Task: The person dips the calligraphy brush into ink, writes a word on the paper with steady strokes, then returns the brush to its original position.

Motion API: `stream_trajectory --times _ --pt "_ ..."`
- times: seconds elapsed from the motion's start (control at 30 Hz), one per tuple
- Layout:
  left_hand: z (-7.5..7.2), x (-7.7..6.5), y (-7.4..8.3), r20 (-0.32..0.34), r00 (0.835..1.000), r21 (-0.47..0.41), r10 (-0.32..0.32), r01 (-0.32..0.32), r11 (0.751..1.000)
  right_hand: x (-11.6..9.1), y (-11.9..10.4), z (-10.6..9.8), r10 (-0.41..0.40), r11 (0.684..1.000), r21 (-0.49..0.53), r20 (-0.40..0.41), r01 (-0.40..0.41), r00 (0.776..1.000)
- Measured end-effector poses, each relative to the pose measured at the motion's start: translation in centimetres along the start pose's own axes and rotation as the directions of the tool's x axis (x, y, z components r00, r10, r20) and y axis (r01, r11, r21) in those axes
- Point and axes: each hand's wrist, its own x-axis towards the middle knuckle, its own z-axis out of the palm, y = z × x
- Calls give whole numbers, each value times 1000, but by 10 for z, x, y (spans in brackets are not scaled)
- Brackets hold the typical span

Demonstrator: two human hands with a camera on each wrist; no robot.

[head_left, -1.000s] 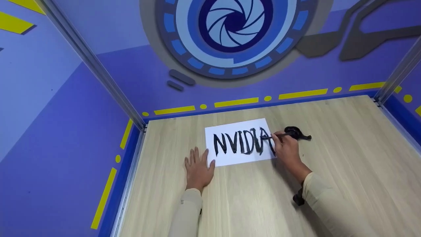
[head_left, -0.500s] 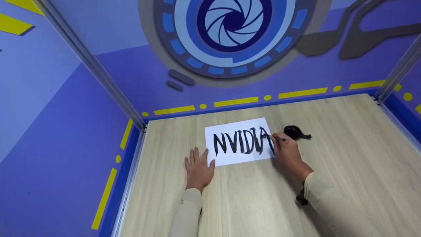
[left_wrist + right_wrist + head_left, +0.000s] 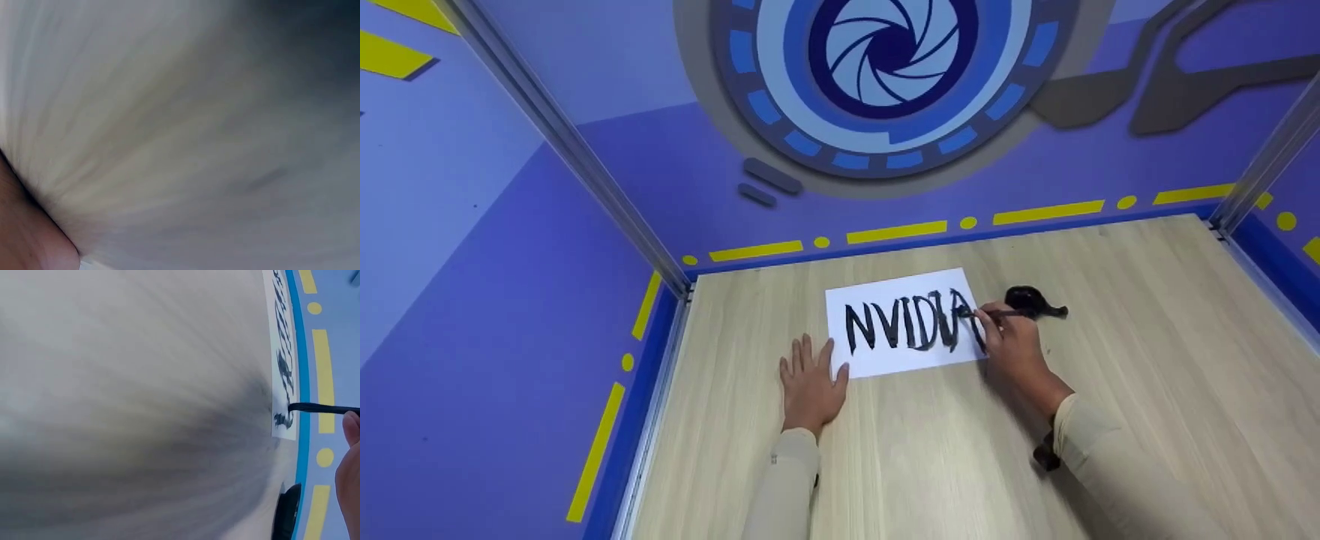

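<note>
A white sheet of paper (image 3: 885, 365) lies on the wooden table, with "NVIDIA" on it in thick black strokes. My right hand (image 3: 1020, 346) pinches a dark, thin brush (image 3: 322, 408) between thumb and fingers at the paper's right edge. In the right wrist view the brush tip meets the sheet on the lettering; in the head view it is over the last A. My left hand (image 3: 813, 388) rests flat, fingers spread, at the paper's lower left corner. Only a bit of that hand shows in the left wrist view.
A glossy black dish-like thing (image 3: 1026, 298) with a narrow spout stands just beyond my right hand, partly hidden by it. Behind the table (image 3: 915, 465) rises a purple printed wall (image 3: 660, 172), with another wall on each side.
The brush tip went rightward to the last A's right stroke, then came back left over the letter, its handle swinging level. My left hand stays put.
</note>
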Motion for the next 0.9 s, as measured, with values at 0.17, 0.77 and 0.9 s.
stream_trajectory --times 0.17,0.77,0.9 --pt "1 0 -2 -9 1000 28 -4 4 1000 0 3 -2 61 997 50 -12 -60 998" --pt "1 -2 -1 -35 999 -1 -1 1 1000 17 -11 -43 292 946 183 -120 -268 949" --pt "4 -1 -1 -34 999 3 2 -2 1000 17 -6 -52 284 949 194 -176 -250 942"
